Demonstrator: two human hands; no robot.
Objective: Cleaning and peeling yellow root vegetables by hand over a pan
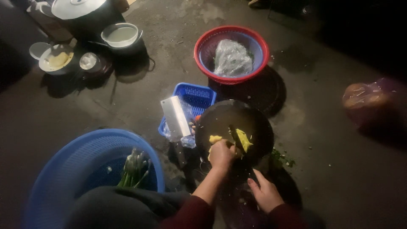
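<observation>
A dim concrete floor [330,169] seen from above. At near left sits a large blue basket [63,169] holding green stalks [135,168]. Farther off, a red basket [232,55] holds a clear plastic bag [231,58]. In the centre lies a round dark chopping board [254,123], with a cleaver [175,116] resting on a small blue crate [193,96] just left of it. The left hand [221,154] is closed around a small knife [235,138] beside yellow pieces [243,140] on the board; these look soft, light and possibly slippery, best pinched at their ends. The right hand [266,194] rests open at the board's near edge.
</observation>
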